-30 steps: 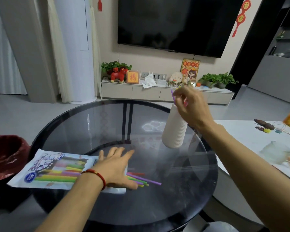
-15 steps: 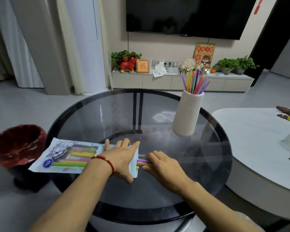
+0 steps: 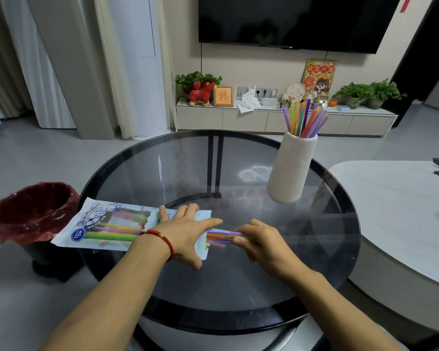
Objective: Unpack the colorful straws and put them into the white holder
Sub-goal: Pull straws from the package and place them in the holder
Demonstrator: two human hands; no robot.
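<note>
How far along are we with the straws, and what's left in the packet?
Done: a bunch of straws already stands in the white holder. In hand: the left hand presses the packet flat while the right hand pinches several straws sticking out of its open end. Left: more straws show through the packet, still to move.

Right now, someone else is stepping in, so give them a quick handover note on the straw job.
Left hand: flat, pressing the straw packet onto the glass table.
Right hand: pinching a bunch of straws at the packet's open end.
Done: many straws stand in the white holder at the table's far right.
Left: pull this bunch out, drop it in, then empty the packet.
</note>
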